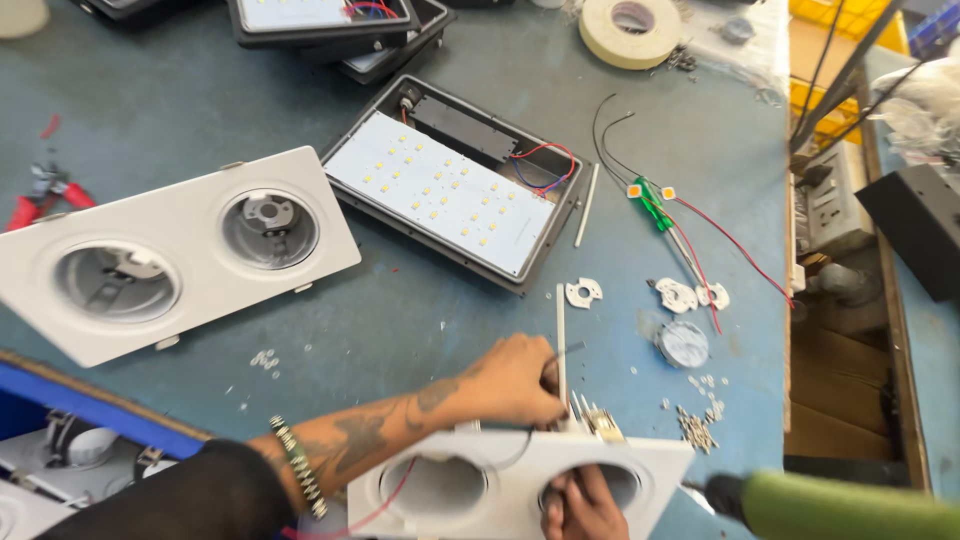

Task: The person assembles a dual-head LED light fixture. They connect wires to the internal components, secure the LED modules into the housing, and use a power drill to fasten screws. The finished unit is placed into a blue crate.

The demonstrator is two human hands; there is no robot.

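Note:
A white double-hole lamp housing point(660, 465) lies at the near edge of the blue-grey table point(420, 320). My left hand point(510, 382) rests on its far rim and pinches a thin black wire point(570, 349) beside a white strip point(560, 320). A small metal connector point(600, 420) sits just right of the fingers. My right hand point(580, 508) grips the housing at its right-hand hole; only the fingers show. A red wire point(385, 497) loops out of the left hole.
A second white double housing point(180, 250) lies at left, an open LED panel lamp point(450, 190) at centre. Loose screws point(695, 425), white round holders point(680, 295), a green screwdriver point(655, 205), a tape roll point(630, 30), red pliers point(40, 190) and a green tool handle point(840, 508) lie around.

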